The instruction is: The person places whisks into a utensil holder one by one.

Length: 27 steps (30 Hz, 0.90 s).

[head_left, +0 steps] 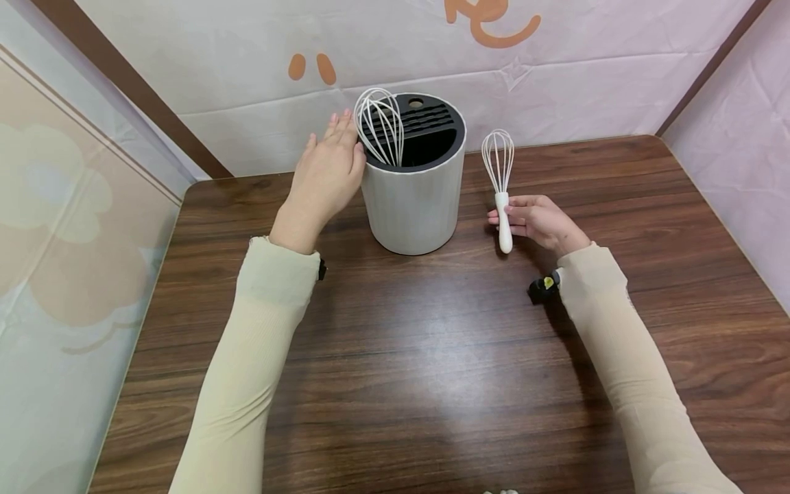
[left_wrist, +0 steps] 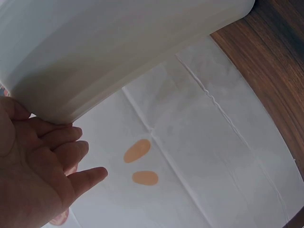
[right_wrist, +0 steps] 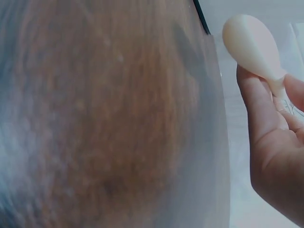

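Note:
My left hand is at the left side of a pale grey utensil holder with a black slotted insert. Its fingers are extended, fingertips and thumb right at the rim; the left wrist view shows the fingers against the holder's wall. A white balloon whisk stands in the holder, wires up, its handle hidden inside. To the holder's right, my right hand pinches a smaller white whisk by its handle, wire end pointing up and away. In the right wrist view the rounded handle end shows beyond the fingers.
The dark wood table ends at a hung cloth backdrop close behind the holder. A small white object peeks in at the bottom edge of the head view. A black wrist device sits by the right cuff.

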{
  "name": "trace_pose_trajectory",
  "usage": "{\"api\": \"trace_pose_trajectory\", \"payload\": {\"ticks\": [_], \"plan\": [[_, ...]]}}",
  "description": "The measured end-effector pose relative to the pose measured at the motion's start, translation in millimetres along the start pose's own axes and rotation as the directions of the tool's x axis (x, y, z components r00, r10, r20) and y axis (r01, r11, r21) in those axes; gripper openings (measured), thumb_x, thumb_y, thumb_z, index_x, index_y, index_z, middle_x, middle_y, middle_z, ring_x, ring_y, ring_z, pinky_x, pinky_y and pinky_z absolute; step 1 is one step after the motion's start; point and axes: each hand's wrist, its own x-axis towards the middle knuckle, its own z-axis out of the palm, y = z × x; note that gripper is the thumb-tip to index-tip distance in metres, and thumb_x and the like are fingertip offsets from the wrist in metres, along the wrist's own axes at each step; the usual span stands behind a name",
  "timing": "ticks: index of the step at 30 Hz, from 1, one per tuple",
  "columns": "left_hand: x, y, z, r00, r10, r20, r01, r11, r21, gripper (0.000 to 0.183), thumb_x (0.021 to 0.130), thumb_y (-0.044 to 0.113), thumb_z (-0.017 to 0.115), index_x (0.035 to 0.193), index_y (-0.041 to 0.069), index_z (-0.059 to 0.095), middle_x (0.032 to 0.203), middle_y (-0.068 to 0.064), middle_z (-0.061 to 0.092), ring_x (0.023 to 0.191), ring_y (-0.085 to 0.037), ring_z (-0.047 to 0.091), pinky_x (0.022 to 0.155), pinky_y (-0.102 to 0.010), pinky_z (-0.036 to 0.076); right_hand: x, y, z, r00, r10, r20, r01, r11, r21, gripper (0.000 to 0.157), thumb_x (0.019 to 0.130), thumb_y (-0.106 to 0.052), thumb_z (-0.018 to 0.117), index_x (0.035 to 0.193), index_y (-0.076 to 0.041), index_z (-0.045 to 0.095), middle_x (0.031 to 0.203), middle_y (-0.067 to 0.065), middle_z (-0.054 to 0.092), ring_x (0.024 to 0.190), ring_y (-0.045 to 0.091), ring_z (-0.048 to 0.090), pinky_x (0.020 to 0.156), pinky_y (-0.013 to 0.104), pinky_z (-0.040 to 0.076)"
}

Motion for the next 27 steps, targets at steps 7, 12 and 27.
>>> {"api": "trace_pose_trajectory", "payload": {"ticks": [7,12,27], "plan": [[0.2,0.4,0.1,1.0,0.001,-0.006,-0.001,1.0,0.002,0.053,0.103,0.029,0.018,0.151,0.008,0.016,0.156,-0.004,0.012,0.143,-0.018,0.007,0.114,-0.046,0.006,-1.4,-1.4,3.9,1.0,-0.027,0.013,0.027,0.999,0.019,0.037,0.098,0.003,0.038,0.13,0.022,0.03,0.097,0.014,0.069,0.092,0.018,0.067,0.079,0.03,0.054],[0.0,0.1,-0.1,1.0,0.002,-0.005,-0.002,1.0,0.005,0.053,0.103,0.028,0.019,0.151,0.007,0.016,0.156,-0.004,0.012,0.143,-0.018,0.007,0.114,-0.047,0.006,-3.1,-2.2,4.8,0.999,-0.04,0.009,0.039,0.999,0.031,0.035,0.098,0.004,0.04,0.127,0.022,0.034,0.096,0.015,0.069,0.092,0.019,0.068,0.079,0.03,0.054],[0.5,-0.7,0.4,1.0,0.003,-0.001,-0.003,1.0,0.009,0.053,0.103,0.028,0.018,0.151,0.008,0.015,0.156,-0.004,0.012,0.143,-0.019,0.008,0.114,-0.047,0.006,-9.1,-11.3,10.9,0.998,-0.056,-0.014,0.056,0.998,0.016,0.02,0.097,0.002,0.044,0.115,0.01,0.049,0.095,0.014,0.07,0.091,0.018,0.068,0.076,0.028,0.054]]}}
